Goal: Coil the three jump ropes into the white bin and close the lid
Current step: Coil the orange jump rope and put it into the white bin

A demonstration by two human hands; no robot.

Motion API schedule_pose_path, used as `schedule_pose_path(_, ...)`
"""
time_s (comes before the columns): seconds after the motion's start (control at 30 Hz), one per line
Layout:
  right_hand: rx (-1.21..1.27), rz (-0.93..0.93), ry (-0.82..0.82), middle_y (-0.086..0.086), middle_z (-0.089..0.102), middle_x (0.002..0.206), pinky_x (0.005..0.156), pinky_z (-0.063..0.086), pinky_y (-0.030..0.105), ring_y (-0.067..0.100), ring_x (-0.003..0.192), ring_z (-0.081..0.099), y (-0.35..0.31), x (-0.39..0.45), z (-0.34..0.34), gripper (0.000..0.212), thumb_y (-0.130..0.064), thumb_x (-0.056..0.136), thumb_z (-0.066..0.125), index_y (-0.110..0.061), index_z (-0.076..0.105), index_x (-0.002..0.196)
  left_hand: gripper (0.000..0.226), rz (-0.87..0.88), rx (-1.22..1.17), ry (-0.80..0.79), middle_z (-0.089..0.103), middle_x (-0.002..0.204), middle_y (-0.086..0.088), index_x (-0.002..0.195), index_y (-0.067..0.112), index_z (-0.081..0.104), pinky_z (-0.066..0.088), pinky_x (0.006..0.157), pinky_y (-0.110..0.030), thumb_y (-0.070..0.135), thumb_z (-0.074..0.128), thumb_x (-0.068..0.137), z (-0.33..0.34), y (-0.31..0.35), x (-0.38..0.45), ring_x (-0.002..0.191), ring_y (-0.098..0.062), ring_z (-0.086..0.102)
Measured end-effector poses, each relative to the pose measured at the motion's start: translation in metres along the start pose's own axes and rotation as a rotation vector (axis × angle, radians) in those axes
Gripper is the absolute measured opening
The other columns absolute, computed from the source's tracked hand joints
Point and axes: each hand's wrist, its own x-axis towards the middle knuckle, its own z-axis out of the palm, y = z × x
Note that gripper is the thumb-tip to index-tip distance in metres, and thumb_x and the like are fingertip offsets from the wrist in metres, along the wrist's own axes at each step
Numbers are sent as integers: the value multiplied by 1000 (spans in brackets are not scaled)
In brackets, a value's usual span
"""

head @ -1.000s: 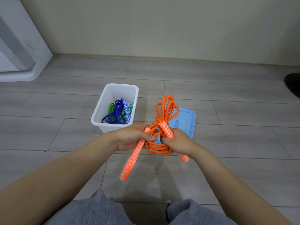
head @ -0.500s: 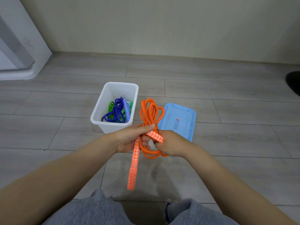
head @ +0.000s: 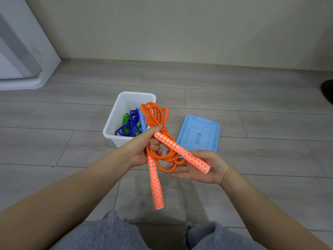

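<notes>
My left hand [head: 144, 147] grips the coiled orange jump rope [head: 156, 114] around its middle, just in front of the white bin [head: 119, 112]. Loops stick up above my fist. One patterned orange handle hangs down below it. The other handle [head: 182, 152] lies across the open palm of my right hand [head: 201, 168]. Inside the bin lie a blue rope [head: 130, 124] and a green rope [head: 124, 117]. The light blue lid [head: 200, 134] rests flat on the floor to the right of the bin.
A white appliance base [head: 23, 69] stands at the far left against the wall. A dark object [head: 328, 92] shows at the right edge. Grey wood-look floor surrounds the bin, and my grey-trousered knees are at the bottom.
The orange bundle has shifted left toward the bin. My right hand has let go of the coils and opened, with one handle now lying across its palm.
</notes>
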Motion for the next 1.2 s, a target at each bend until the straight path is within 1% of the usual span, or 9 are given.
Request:
schedule_pose_path(0.1,138,-95,-64,27,57,125,118,15,59,41,127,47,3,0,-6,81,-48,73,74,5,51,130,35,30,-109,0,24,45,11,63,23,47,45,45,-19,41,60,90,1,1,2,34,-3,26)
schedule_pose_path(0.27,147,-141,70,20,61,106,109,37,52,34,110,58,-3,3,1,72,-37,63,85,2,59,118,43,83,-76,39,25,46,10,56,24,45,46,52,-22,46,59,91,-1,1,4,37,-5,27)
schedule_pose_path(0.43,-94,-66,366,10,67,94,76,57,36,23,96,67,-7,6,9,30,-15,74,73,-6,66,103,45,132,56,49,30,47,8,58,21,42,48,61,-26,51,57,90,-2,-2,4,40,-6,33)
schedule_pose_path(0.6,-246,-36,501,6,72,94,49,46,21,19,94,69,-7,8,15,28,-34,90,61,-15,66,111,42,118,89,47,29,47,7,59,21,45,49,60,-26,45,60,91,-2,-2,5,40,-6,32)
schedule_pose_path(0.77,-490,-89,636,14,74,92,59,58,32,24,83,72,-6,17,18,19,-28,91,64,-13,64,103,43,111,90,59,26,45,8,57,22,44,43,58,-24,43,59,91,-2,-2,3,40,-6,26)
schedule_pose_path(0.9,-815,-179,731,3,72,80,73,51,30,8,72,64,-9,17,12,10,-23,88,68,-14,74,90,47,114,91,31,25,45,8,55,22,39,42,56,-22,46,56,92,-6,-1,2,41,-6,24)
schedule_pose_path(1.07,-392,-330,619,4,57,65,76,48,31,15,67,56,-12,15,8,15,-4,94,55,-4,70,93,47,98,68,-50,25,43,9,51,22,41,43,53,-21,47,55,89,-7,-1,-2,38,-4,24)
schedule_pose_path(1.13,-290,-378,627,4,55,61,76,48,32,16,66,54,-13,15,7,16,-3,94,53,-3,69,91,44,83,72,-98,25,41,10,49,21,53,42,51,-19,49,55,84,-6,-1,-5,36,-3,24)
schedule_pose_path(1.2,-356,-395,655,3,60,66,73,48,30,15,69,58,-14,16,7,18,-7,95,53,-8,71,91,37,83,27,-154,27,40,10,68,17,70,42,45,-18,47,54,83,-4,-1,-8,33,-2,26)
